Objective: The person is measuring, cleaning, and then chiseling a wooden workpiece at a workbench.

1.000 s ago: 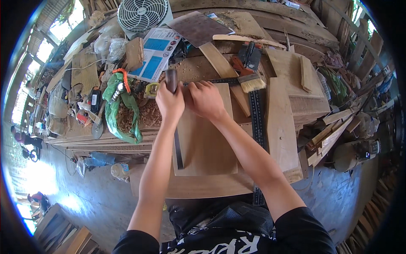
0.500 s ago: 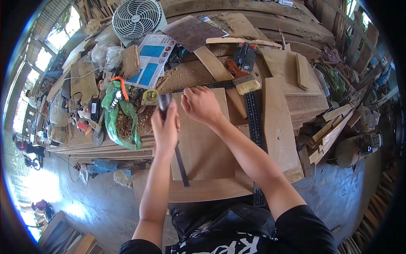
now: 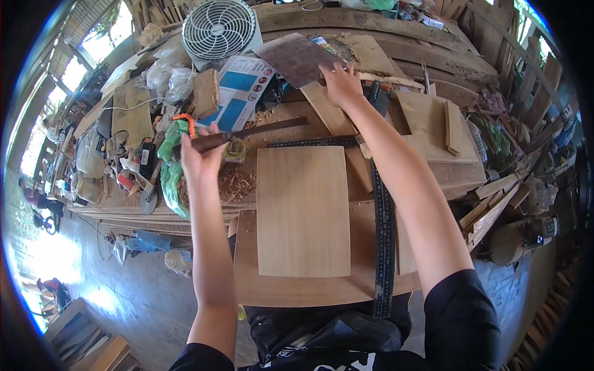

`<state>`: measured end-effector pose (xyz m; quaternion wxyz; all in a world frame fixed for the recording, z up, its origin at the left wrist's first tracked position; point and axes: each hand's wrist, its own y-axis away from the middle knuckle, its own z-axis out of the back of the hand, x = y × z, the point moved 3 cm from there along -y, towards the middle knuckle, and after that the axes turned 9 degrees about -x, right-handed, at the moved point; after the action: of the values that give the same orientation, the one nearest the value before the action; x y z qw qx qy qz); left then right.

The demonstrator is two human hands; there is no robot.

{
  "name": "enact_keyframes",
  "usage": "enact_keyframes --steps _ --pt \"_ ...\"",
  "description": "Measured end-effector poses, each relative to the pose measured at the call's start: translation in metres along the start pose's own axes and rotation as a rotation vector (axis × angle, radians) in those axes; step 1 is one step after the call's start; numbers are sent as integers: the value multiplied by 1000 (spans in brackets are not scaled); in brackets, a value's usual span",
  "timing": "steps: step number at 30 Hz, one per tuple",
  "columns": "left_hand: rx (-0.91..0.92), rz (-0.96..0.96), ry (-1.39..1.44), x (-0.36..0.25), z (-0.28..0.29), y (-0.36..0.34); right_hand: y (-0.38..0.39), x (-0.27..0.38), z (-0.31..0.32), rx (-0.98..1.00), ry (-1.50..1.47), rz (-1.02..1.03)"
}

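Along the black carpenter's square [image 3: 384,247], fine pale scale marks and lettering, too small to follow. On the blue-and-white printed sheet [image 3: 238,93], blue blocks, small round pictures and tiny text. At the hub of the pale fan [image 3: 218,29], a small badge; across the chest of the black shirt [image 3: 461,321], white lettering cut off by the lower edge.

At the left of the bench [image 3: 284,111], crumpled clear plastic bags [image 3: 179,83], contents hard to make out; nearer, a green plastic bag [image 3: 173,185] beside loose wood shavings [image 3: 238,185]. On the floor below, a clear bottle [image 3: 178,260], contents impossible to tell.

In the left hand [image 3: 201,161], a long dark tool [image 3: 266,128], grip clamped on its handle, narrow blade pointing right. Over the right edge of a dark brown sheet [image 3: 294,59], the right hand [image 3: 342,86], grip apart, fingers spread; cannot tell whether touching. Between the forearms, a pale wooden panel [image 3: 303,210], flat on a wider board [image 3: 260,290], clear of both hands.
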<state>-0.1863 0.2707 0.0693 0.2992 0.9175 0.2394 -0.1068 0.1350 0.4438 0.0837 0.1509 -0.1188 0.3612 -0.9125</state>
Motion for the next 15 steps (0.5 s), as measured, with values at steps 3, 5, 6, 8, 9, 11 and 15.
enact_keyframes --steps 3,5,6,8,9,11,15 --pt "-35 -8 -89 22 0 -30 -16 -13 -2 287 209 164" --pt "-14 -35 -111 34 -2 -52 -30 -21 30 227 130 121" --pt "-36 -31 -104 40 2 -61 -33 -25 51 254 129 74" --pt "-109 14 -166 53 7 -74 -37 -34 108 154 92 69" --pt "-63 3 -158 58 3 -78 -40 -39 138 134 153 50" --pt "-35 26 -230 64 -3 -79 -40 -50 205 -34 168 37" --pt "42 154 -460 57 -24 -62 -15 -96 367 -581 33 -72"
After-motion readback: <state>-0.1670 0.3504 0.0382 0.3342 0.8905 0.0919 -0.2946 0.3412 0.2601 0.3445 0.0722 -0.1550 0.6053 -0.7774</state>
